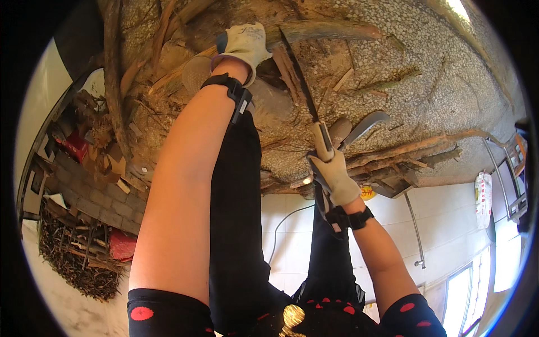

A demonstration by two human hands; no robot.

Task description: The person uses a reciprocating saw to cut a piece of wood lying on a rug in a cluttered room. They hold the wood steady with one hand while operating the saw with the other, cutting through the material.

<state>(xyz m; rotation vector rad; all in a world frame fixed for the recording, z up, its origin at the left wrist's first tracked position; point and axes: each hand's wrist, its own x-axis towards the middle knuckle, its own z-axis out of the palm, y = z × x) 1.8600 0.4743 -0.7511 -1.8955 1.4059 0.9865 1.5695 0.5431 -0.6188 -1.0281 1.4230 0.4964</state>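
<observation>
My left hand [245,46], in a pale glove, is closed round a thick branch [337,30] at the top of the view. My right hand [337,178], also gloved, grips the tan handle of a handsaw [304,87]. The dark saw blade slants up and left, its far end against the branch just right of my left hand. Whether its teeth sit in a cut cannot be made out. A billhook-like tool with a curved grey blade [365,127] lies on the ground just beyond my right hand.
Long branches [404,150] lie across the ground to the right, and a tall bare branch [113,78] is at the left. Wood scraps and bark litter the pebbled floor [421,95]. A heap of twigs [73,253] sits at lower left. A white sack [483,199] stands far right.
</observation>
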